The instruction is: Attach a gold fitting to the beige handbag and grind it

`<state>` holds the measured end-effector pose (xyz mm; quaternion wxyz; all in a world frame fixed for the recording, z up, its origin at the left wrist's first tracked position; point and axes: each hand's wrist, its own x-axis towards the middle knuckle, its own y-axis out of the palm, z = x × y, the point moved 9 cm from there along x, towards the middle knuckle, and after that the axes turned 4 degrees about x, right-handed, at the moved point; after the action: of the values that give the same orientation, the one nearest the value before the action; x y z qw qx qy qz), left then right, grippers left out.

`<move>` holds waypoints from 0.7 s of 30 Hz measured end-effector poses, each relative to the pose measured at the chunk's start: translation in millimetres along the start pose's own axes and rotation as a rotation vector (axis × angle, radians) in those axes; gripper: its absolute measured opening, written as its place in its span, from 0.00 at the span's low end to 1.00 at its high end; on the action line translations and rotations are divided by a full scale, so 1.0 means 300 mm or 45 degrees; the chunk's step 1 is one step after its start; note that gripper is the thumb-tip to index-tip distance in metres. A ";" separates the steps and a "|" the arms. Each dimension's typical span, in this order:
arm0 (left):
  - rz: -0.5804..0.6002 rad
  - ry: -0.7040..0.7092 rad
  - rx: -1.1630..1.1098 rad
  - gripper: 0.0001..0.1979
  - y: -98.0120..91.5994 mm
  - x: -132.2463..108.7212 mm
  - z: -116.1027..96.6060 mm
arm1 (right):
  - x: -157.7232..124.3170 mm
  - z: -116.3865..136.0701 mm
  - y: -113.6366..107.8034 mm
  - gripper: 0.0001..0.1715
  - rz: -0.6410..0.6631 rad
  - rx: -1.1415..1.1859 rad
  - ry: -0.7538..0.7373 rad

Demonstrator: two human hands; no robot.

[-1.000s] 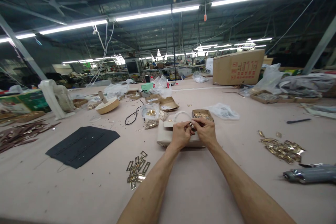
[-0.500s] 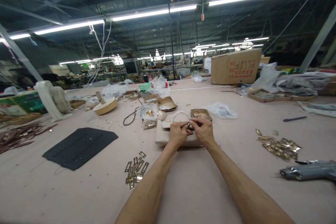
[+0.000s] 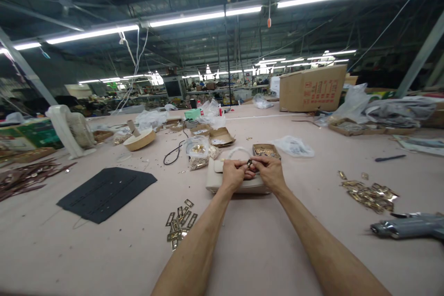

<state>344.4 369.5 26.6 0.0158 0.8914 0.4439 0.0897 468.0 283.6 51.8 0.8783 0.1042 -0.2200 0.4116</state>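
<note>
A cream handbag (image 3: 215,176) with a pale loop handle (image 3: 239,151) lies on the pinkish table in front of me. Over its upper side, my left hand (image 3: 234,175) and my right hand (image 3: 269,172) meet, fingers closed. Between their fingertips is a small shiny metal fitting (image 3: 249,163), dark and gold in tone; its exact kind is too small to make out. Both hands pinch it from opposite sides. Just behind my right hand stands a small cardboard box (image 3: 266,148) of tiny metal parts. My fingers hide the middle of the bag.
Gold metal plates (image 3: 180,222) lie in a pile at left, with more gold fittings (image 3: 371,195) at right. A grey power screwdriver (image 3: 405,226) rests at the right edge. Farther left are a black sheet (image 3: 107,194) and a white fan (image 3: 69,132). Plastic bags (image 3: 199,150) sit behind the handbag.
The small metal fitting has turned between my fingertips and shows a darker face. My hands shift only slightly, staying above the handbag.
</note>
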 end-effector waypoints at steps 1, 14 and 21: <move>-0.003 0.005 0.010 0.06 -0.001 0.000 -0.001 | 0.001 -0.004 0.000 0.16 -0.002 -0.002 -0.003; -0.128 0.058 0.104 0.06 -0.018 0.017 0.008 | -0.003 0.137 -0.255 0.24 -0.274 -0.415 -0.070; -0.144 0.084 0.121 0.06 -0.026 0.028 0.023 | -0.406 0.355 -0.794 0.25 -0.899 -1.420 0.149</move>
<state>344.4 381.3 20.3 -0.0360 0.8612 0.4976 0.0969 550.4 9.9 87.7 0.8933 -0.3227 -0.3046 -0.0714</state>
